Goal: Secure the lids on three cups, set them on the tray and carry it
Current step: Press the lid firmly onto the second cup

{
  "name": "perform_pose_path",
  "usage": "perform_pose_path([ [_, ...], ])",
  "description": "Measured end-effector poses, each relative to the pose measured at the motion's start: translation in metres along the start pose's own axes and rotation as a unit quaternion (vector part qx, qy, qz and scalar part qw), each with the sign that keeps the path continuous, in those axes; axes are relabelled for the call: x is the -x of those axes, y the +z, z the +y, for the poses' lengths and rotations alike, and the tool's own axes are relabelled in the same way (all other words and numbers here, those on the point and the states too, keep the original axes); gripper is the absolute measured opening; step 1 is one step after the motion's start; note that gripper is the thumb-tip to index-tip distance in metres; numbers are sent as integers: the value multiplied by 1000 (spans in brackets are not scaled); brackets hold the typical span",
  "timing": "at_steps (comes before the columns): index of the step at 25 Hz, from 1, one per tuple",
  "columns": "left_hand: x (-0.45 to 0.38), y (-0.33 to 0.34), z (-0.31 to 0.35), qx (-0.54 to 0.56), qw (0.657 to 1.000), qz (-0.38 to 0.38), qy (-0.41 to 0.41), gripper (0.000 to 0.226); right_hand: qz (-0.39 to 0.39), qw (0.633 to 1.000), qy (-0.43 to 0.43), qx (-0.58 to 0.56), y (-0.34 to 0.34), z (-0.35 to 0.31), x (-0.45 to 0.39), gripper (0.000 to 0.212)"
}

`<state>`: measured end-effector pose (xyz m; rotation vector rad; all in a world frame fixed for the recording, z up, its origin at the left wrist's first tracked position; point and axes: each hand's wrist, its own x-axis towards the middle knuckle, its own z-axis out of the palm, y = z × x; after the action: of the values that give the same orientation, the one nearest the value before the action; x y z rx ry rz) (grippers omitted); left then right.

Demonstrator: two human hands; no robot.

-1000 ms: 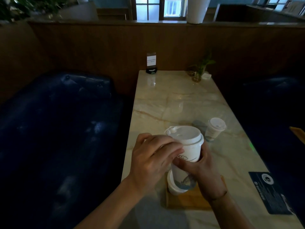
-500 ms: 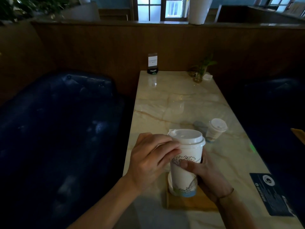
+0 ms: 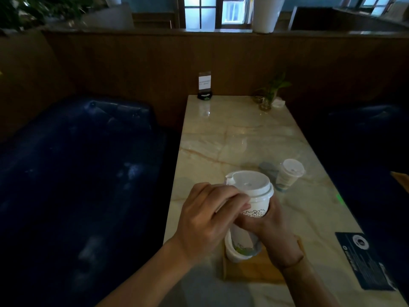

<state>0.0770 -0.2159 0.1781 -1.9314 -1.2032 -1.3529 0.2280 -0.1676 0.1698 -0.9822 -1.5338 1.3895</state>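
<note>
A tall white paper cup (image 3: 254,210) with a white lid (image 3: 251,183) is held above the wooden tray (image 3: 250,268). My right hand (image 3: 270,229) grips the cup's body from the right and below. My left hand (image 3: 210,216) pinches the lid's rim on the left side with curled fingers. Under the held cup, another white lidded cup (image 3: 234,251) stands on the tray, mostly hidden. A third, smaller lidded cup (image 3: 288,175) stands on the marble table (image 3: 232,140) to the right, away from both hands.
A dark card (image 3: 365,260) lies near the table's right front edge. A small plant in a glass (image 3: 266,100) and a sign holder (image 3: 204,89) stand at the far end by the wooden wall. Dark blue seats flank the table.
The held cup has been lifted slightly and tilted; my right hand shifted lower on its body. My left hand stays at the lid's rim.
</note>
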Motion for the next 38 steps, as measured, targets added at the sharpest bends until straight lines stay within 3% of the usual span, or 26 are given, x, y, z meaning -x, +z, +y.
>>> perform_pose_path([
  [6,3,-3,2,34,999,34,-14,22,-72,992,49,-87,-4,2,6,58],
  [9,6,-3,1,59,997,38,-17,25,-116,984,77,-108,-5,1,8,59],
  [15,5,-9,0,96,995,14,-37,24,-100,988,80,-91,-1,3,7,53],
  [25,6,-19,-5,111,988,12,-103,20,-123,985,88,-88,-9,2,7,92],
  [32,7,-15,3,60,994,-28,-88,14,-23,998,-2,54,5,-9,11,79],
  [38,5,-15,13,48,997,2,-62,12,-37,999,12,-18,1,-5,19,76],
])
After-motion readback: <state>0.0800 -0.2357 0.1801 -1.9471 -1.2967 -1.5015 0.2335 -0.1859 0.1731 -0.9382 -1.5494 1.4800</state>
